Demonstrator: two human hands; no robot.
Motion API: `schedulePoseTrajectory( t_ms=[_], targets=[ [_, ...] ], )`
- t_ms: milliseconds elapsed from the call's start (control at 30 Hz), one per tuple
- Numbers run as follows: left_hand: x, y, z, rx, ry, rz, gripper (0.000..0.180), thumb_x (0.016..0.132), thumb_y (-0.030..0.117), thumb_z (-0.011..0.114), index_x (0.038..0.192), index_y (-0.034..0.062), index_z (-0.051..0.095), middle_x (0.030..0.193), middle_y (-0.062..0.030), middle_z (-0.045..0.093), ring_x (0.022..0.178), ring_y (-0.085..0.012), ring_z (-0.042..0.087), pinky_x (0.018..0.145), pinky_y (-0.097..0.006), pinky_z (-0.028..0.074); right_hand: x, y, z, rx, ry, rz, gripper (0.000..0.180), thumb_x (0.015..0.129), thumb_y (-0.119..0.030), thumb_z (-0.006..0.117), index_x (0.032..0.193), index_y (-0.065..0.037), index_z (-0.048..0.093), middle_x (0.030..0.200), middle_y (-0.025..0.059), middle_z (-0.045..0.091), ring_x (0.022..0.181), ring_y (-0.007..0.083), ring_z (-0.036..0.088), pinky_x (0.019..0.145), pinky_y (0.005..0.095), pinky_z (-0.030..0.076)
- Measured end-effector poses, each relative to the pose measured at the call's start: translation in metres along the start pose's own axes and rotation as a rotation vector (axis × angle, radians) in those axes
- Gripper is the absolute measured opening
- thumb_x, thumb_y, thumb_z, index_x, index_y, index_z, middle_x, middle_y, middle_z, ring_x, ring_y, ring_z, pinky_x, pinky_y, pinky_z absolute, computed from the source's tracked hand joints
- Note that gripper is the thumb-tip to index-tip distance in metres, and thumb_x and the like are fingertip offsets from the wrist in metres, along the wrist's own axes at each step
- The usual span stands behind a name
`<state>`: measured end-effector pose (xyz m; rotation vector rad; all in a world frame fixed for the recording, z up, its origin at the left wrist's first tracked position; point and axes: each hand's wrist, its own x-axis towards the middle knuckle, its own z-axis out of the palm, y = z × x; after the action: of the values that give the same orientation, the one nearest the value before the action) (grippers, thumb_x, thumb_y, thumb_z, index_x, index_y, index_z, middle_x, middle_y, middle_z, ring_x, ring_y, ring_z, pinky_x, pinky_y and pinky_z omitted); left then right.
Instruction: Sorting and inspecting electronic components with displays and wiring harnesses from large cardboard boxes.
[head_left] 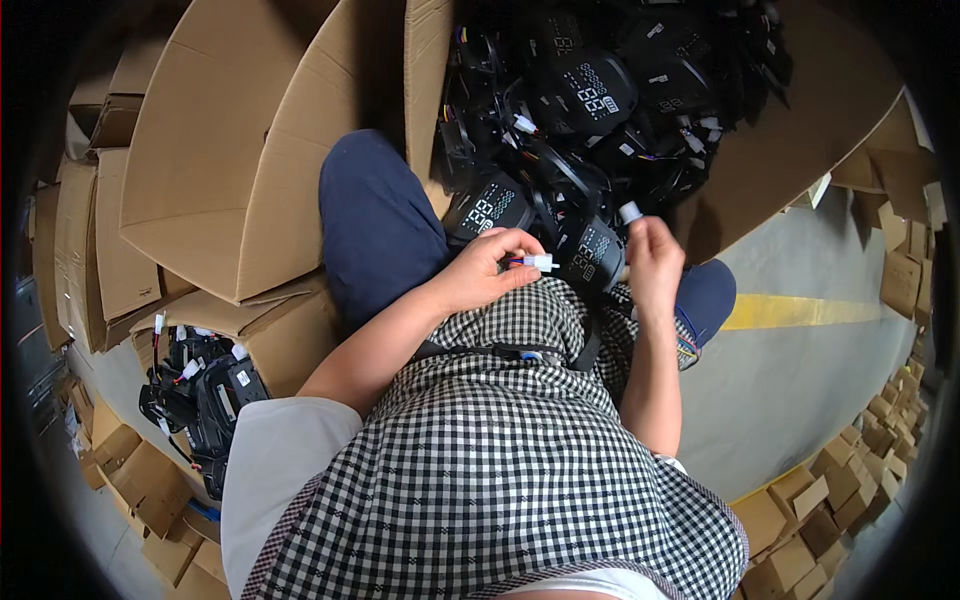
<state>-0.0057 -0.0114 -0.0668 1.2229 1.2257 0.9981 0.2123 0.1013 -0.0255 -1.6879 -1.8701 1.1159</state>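
My left hand (492, 268) pinches a white plug connector (538, 262) between thumb and fingers, with coloured wires running back under the fingers. Just to the right, my right hand (654, 262) is closed, and a small white plastic piece (630, 212) sticks out past its curled fingers; its exact kind is unclear. Between the hands a black digital display unit (590, 250) rests close to my lap, its printed face upward. Another display unit (490, 208) lies beyond my left hand. The two white parts are apart from each other.
Ahead, a large open carton (790, 165) holds a heap of display units (590, 95) with tangled cables and white connectors. More black units (215, 395) fill a box at my left. Tall cardboard flaps (290, 150) rise at the left. Cartons (800, 510) are piled at the right.
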Motion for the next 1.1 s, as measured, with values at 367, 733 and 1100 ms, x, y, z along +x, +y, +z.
schedulePoseTrajectory(
  t_ms=[367, 733, 1100],
  targets=[
    [0.014, 0.002, -0.013, -0.413, 0.190, -0.269, 0.026, 0.097, 0.026, 0.059, 0.103, 0.0008, 0.061, 0.078, -0.0004, 0.062, 0.075, -0.0085, 0.058, 0.073, -0.024, 0.048, 0.042, -0.005, 0.061, -0.242, -0.061, -0.597, 0.011, 0.071, -0.001, 0.068, 0.082, -0.001, 0.067, 0.128, 0.0239, 0.055, 0.112, 0.0395, 0.058, 0.091, 0.0425, 0.049],
    [0.055, 0.028, -0.013, -0.714, 0.363, -0.106, 0.037, 0.102, 0.029, 0.046, 0.128, 0.0027, 0.049, 0.119, -0.0111, 0.062, 0.063, -0.0050, 0.048, 0.071, -0.023, 0.045, -0.034, -0.009, -0.010, -0.392, -0.048, -0.970, 0.016, 0.063, -0.003, 0.070, 0.076, 0.001, 0.061, 0.128, 0.0163, 0.056, 0.118, 0.0383, 0.055, 0.094, 0.0434, 0.051],
    [0.022, 0.016, 0.005, -0.038, 0.208, -0.030, 0.032, 0.086, 0.016, 0.071, 0.116, 0.0060, 0.065, 0.085, -0.0016, 0.066, 0.068, -0.0070, 0.056, 0.061, -0.022, 0.047, -0.020, -0.024, -0.014, 0.259, -0.362, 0.161, 0.020, 0.094, -0.015, 0.055, 0.084, -0.001, 0.065, 0.068, 0.0045, 0.064, 0.059, 0.0144, 0.059, 0.056, 0.0304, 0.046]
  ],
)
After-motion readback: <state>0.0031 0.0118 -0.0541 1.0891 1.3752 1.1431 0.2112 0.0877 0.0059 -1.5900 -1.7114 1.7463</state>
